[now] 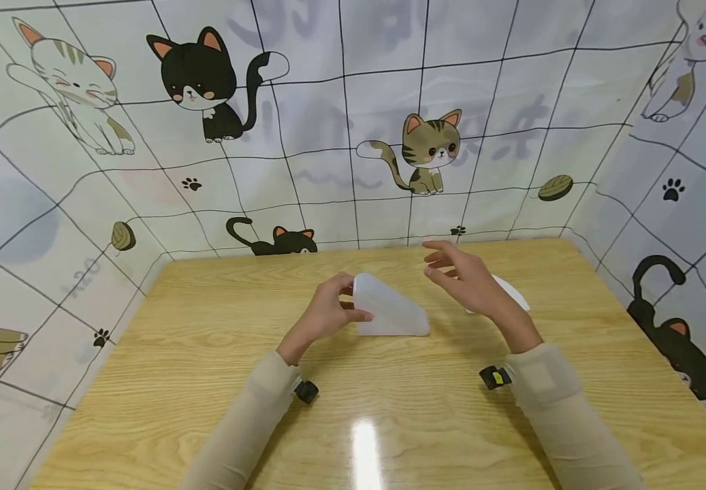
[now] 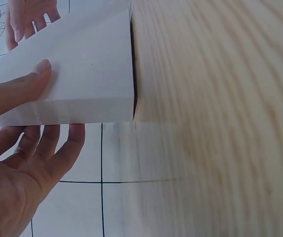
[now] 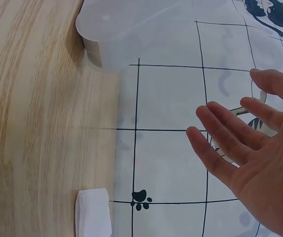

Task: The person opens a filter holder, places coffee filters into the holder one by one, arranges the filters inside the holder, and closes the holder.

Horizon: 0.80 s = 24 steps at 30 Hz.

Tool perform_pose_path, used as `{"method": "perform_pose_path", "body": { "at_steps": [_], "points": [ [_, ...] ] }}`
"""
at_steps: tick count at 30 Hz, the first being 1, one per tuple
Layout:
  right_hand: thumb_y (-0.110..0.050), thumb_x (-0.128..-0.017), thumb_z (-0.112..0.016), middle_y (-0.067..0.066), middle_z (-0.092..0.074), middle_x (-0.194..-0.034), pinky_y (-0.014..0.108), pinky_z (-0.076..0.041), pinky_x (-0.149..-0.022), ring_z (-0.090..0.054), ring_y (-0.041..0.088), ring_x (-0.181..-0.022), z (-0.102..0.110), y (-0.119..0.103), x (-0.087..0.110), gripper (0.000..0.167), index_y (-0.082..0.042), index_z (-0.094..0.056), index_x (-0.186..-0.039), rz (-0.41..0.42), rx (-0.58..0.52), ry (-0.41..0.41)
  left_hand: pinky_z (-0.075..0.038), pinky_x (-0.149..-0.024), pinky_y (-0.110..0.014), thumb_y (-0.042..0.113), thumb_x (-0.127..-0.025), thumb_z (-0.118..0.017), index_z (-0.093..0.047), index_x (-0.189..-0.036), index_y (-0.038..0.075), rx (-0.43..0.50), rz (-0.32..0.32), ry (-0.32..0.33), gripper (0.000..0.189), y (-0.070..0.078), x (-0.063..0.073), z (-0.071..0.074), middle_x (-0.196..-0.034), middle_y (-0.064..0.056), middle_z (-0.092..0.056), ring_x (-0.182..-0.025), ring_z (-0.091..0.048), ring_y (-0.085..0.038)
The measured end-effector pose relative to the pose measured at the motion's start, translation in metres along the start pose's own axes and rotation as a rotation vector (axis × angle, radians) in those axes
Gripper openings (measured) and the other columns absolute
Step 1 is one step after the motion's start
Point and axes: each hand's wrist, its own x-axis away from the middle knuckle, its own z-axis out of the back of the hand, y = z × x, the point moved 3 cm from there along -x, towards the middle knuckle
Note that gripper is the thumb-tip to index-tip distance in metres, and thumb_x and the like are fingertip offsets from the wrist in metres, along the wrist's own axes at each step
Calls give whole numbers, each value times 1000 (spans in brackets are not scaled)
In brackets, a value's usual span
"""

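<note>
My left hand grips the left end of a white, wedge-shaped plastic case with rounded corners. Its thumb presses the near face while the other fingers lie behind the end. The lower edge of the case runs right along the tabletop, and the left wrist view shows its smooth side and narrow end wall. To the right, my right hand hovers over the table with fingers spread and nothing in them. Partly hidden behind that hand lies a white, folded paper-like piece; the right wrist view shows its layered end.
A wooden table extends under both arms. Behind it and at both sides hangs a white grid-lined cloth printed with cats and paw marks. Each wrist carries a small black camera, one on the left, another on the right.
</note>
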Motion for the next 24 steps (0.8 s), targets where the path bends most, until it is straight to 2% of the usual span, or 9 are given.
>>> {"method": "perform_pose_path", "body": {
  "at_steps": [9,16,24],
  "points": [
    [-28,-108,-56,15,-63,-140,56,-53,-102,-62,34,-128,-2,-6,0,52,-16,-41,-157,-13,11,-27,-62,-88,-30,1,-83,-86,-70,-118,9,-8,-13,-21,40,-1,0,1,-112,-10,-58,-108,-68,-27],
    [-24,-108,-58,15,-65,-138,55,-54,-101,-64,33,-125,-6,-8,0,50,-14,-44,-154,14,18,-29,-63,-81,-31,7,-85,-85,-68,-126,11,-32,9,-43,45,-3,2,-1,-111,-7,-74,-97,-75,-20],
    [-24,-107,-59,16,-66,-136,56,-55,-100,-64,35,-124,-12,-18,1,47,-9,-49,-151,33,22,-50,-62,-82,-30,8,-85,-86,-70,-125,9,-50,-7,-63,43,-2,2,-2,-112,-8,-76,-96,-76,-19]
  ]
}}
